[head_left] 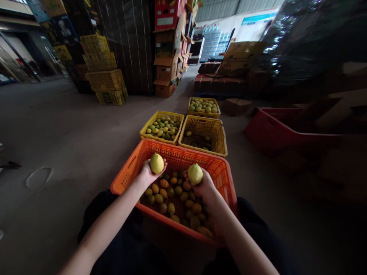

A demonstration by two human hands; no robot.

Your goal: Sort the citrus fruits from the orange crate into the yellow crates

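My left hand (147,172) cups a yellow lemon (156,163) with its palm turned up, above the left part of a large orange plastic crate (183,151). In my right hand (205,183) rests a second, paler yellow-green lemon (195,174), held over the right part of the same crate. Below both hands, many loose lemons (171,208), green, yellow and orange-tinted, lie across the crate's bottom. Some of them are hidden by my right forearm. The crate stands between my knees.
Beyond the orange crate stand a yellow crate of green-yellow lemons (162,128), a yellow crate with a few lemons (224,139) and a farther filled yellow crate (203,105). A red bin (263,130) is at right. Stacked yellow crates (106,80) and cardboard boxes (166,72) stand behind.
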